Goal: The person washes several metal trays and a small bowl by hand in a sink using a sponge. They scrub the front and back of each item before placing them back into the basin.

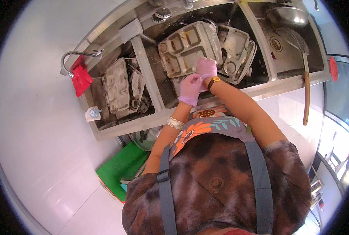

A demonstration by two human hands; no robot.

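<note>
Both my hands wear thin pink gloves and meet over the front of the middle sink point(151, 62). With bent fingers, my left hand point(190, 87) pinches the cuff of the right glove point(204, 77) at the wrist, just above a watch point(214, 80). My right hand point(207, 66) is curled into a fist, with nothing seen in it. Right beyond the hands lies a dirty metal compartment tray point(194, 53), with food residue in its hollows. Several more compartment trays point(234, 49) are stacked to its right, smeared with scraps.
The left basin holds a soiled tray point(116, 86) and other metal ware. A tap point(66, 66) and red cloth point(81, 80) are at the left rim. The right basin holds a metal pan point(287, 16) and a wooden-handled utensil point(306, 92). A green bin point(121, 166) stands below left.
</note>
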